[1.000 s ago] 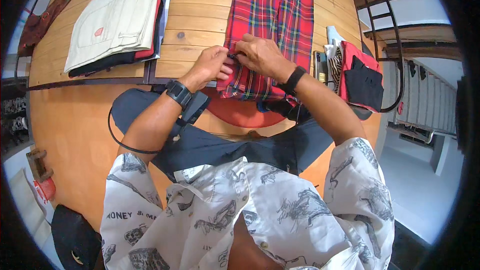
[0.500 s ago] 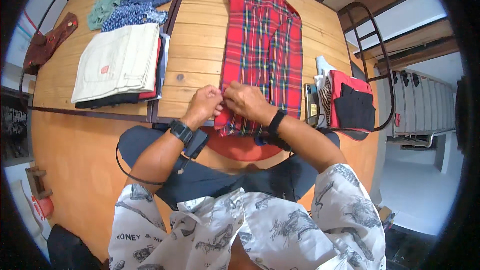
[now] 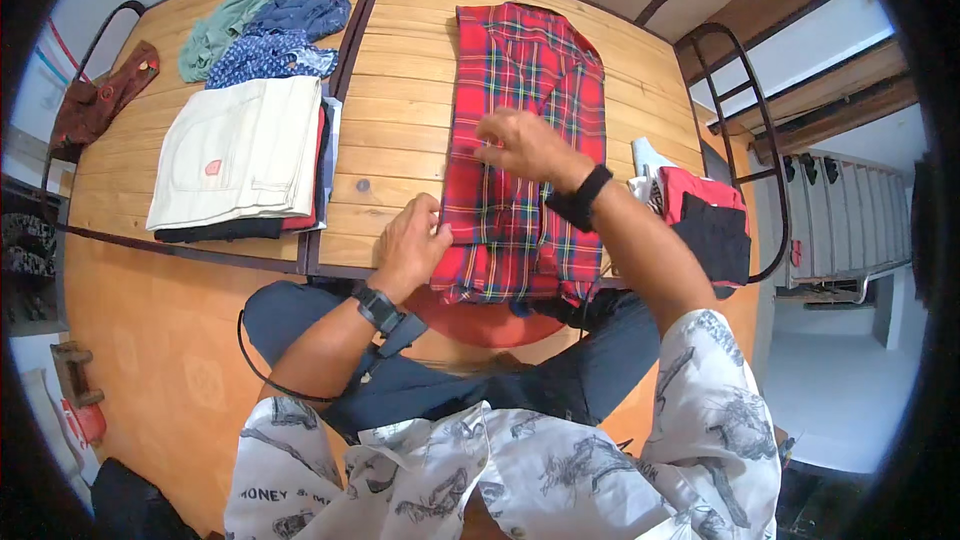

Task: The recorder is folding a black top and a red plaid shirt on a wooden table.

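Observation:
A red tartan shirt (image 3: 520, 70) lies folded lengthwise on the wooden table, its lower end hanging over the near edge. My left hand (image 3: 408, 248) is at the shirt's left edge near the front, fingers bent and closed on the cloth there; part of the grip is hidden. Over the middle of the shirt is my right hand (image 3: 532, 147), fingers loosely bent and apart with nothing held. Whether its fingertips touch the fabric is hard to tell.
On the left stands a stack of folded clothes with cream trousers (image 3: 240, 150) on top. Crumpled blue and green garments (image 3: 270, 35) lie behind it. A pile with red and black cloth (image 3: 712, 230) sits at the right, near a dark metal rail (image 3: 775, 140). The wooden table (image 3: 400, 70) has a dark seam.
My right hand has left the shirt's left edge and moved away from me and right, over the cloth. My left hand stays at that edge, slightly lower. The whole view has shifted a little.

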The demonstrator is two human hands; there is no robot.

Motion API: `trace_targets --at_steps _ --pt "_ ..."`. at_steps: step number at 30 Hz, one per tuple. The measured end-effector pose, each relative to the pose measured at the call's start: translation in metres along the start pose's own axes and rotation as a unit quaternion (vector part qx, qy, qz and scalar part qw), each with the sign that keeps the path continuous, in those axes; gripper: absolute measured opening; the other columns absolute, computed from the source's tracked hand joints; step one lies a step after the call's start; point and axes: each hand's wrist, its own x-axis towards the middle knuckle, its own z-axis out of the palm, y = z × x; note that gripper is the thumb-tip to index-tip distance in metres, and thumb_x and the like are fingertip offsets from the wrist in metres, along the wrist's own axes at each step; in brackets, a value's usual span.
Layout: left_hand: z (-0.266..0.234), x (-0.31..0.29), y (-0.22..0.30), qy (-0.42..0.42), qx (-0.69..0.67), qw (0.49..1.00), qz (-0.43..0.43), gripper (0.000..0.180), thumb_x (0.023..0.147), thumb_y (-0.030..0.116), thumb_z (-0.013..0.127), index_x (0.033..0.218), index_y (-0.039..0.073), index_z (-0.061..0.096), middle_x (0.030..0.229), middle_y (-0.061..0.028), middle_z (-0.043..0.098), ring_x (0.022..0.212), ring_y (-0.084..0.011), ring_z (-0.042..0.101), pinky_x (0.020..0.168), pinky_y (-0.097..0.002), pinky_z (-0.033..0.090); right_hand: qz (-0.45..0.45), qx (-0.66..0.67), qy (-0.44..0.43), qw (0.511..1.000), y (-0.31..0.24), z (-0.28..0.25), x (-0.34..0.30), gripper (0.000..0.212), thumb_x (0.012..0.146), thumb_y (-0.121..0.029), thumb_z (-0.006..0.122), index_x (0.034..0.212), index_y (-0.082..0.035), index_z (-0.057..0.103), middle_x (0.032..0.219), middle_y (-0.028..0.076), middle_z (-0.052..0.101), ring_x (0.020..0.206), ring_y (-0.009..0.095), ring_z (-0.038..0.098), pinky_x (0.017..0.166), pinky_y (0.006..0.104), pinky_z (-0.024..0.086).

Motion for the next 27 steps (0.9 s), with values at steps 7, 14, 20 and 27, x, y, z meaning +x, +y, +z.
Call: trace_targets --at_steps 7,14,20,27 --pt "-0.004 0.0 0.012 -0.066 0.081 0.968 0.228 0.053 0.089 0.025 0.069 0.134 0.002 0.056 0.14 -0.0204 0.052 0.131 -0.0395 0.047 0.111 -0.0472 0.039 0.011 -0.181 0.006 0.983 0.057 -0.024 0.08 0.021 0.085 -0.017 0.065 0.1 -0.003 0.066 0.103 0.02 0.065 0.093 0.041 0.066 0.081 0.0505 0.056" --pt "-0.003 0.011 0.008 -0.153 0.162 0.94 0.258 0.059 0.089 0.034 0.069 0.14 0.009 0.054 0.151 -0.0176 0.044 0.144 -0.0392 0.034 0.119 -0.0525 0.029 -0.045 -0.283 0.079 0.955 0.112 0.007 0.153 0.021 0.087 -0.012 0.061 0.107 -0.005 0.064 0.106 0.015 0.063 0.095 0.035 0.063 0.078 0.0472 0.055" --pt "0.0 0.011 0.005 -0.223 0.183 0.931 0.223 0.062 0.091 0.035 0.067 0.146 0.012 0.049 0.158 -0.0166 0.036 0.148 -0.0375 0.028 0.12 -0.054 0.024 0.021 -0.331 0.046 0.942 0.166 0.035 0.188 0.026 0.092 -0.02 0.059 0.114 -0.009 0.065 0.113 0.012 0.064 0.102 0.034 0.062 0.085 0.0494 0.051" --pt "0.001 0.018 0.008 -0.25 0.192 0.925 0.215 0.066 0.09 0.04 0.069 0.147 0.013 0.049 0.158 -0.0182 0.034 0.148 -0.042 0.027 0.119 -0.0567 0.023 0.156 -0.293 0.061 0.941 0.195 0.053 0.183 0.035 0.099 -0.039 0.054 0.12 -0.013 0.061 0.123 0.013 0.064 0.112 0.037 0.061 0.092 0.0547 0.048"
